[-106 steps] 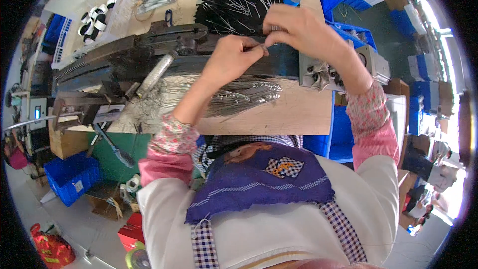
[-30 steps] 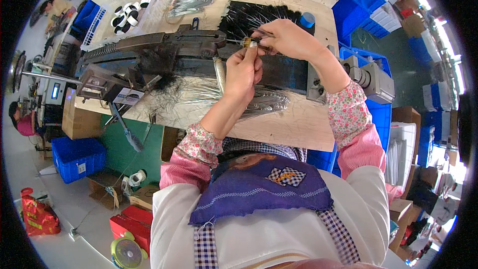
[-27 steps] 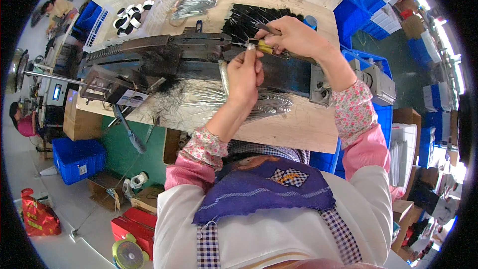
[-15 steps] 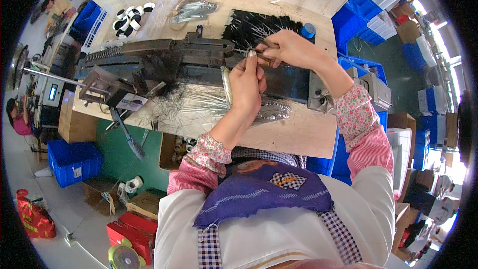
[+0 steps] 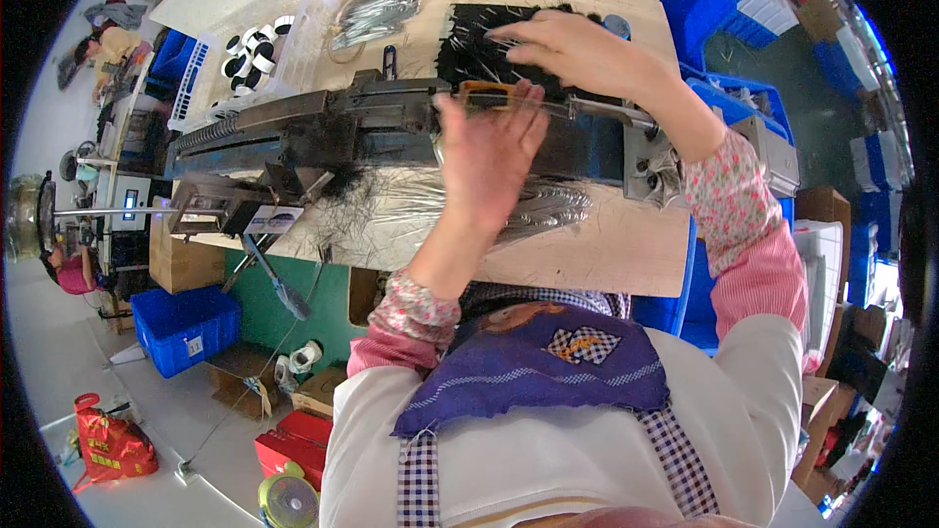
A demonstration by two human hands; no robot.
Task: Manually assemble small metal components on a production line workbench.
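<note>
Black machine (image 5: 391, 127) | left hand (image 5: 486, 152) spread, touching | right hand (image 5: 577, 54) grip unclear, over one black pile (image 5: 479, 44)

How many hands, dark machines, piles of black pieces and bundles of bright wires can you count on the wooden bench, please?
Hands: 2, the left hand and the right hand
Dark machine: 1
Pile of black pieces: 1
Bundles of bright wires: 2, far bundle and near bundle
Total: 6

Black machine (image 5: 391, 132) on a light wood bench (image 5: 606, 244), blue bins (image 5: 181, 328), pink flowery sleeves (image 5: 743, 225), purple bib (image 5: 538, 372).
</note>
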